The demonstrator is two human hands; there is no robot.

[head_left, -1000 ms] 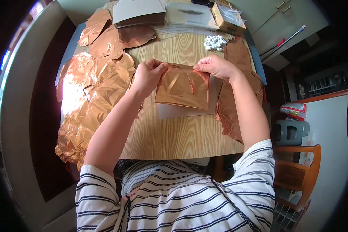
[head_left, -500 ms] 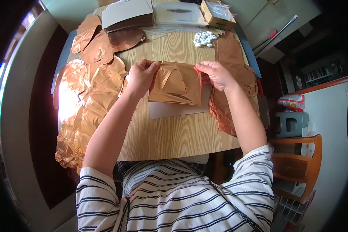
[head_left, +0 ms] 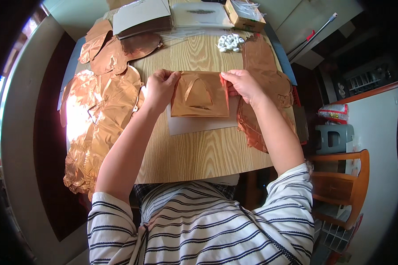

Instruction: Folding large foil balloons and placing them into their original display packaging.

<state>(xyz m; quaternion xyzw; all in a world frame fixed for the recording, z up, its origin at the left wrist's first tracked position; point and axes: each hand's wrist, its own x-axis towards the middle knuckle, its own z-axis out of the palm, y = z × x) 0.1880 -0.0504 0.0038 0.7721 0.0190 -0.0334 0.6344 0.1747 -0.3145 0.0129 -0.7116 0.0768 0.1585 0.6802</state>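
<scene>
A folded copper-coloured foil balloon [head_left: 200, 95] is stretched between my hands above the table, its face marked by a raised arch-shaped crease. My left hand [head_left: 162, 86] pinches its upper left corner between thumb and fingers. At the opposite upper corner, my right hand [head_left: 243, 85] grips the foil the same way, the lower fingers behind its edge. Beneath the foil lies a pale grey card [head_left: 203, 126], partly covered by it. More flat, uninflated foil balloons [head_left: 104, 119] are spread beside my left forearm, and a duller copper stack [head_left: 265, 79] lies beyond my right hand.
At the far edge sit a stack of grey cards [head_left: 141, 17], clear plastic sleeves [head_left: 201, 15] and a cardboard box [head_left: 245, 15] of clear packets. Small white rolls [head_left: 230, 43] are heaped nearby. A wooden chair [head_left: 338, 181] and grey stool [head_left: 334, 138] stand right of the table [head_left: 199, 154].
The foil's lower edge has risen slightly and lies straighter, with both hands still gripping its corners. The whole view has shifted a little.
</scene>
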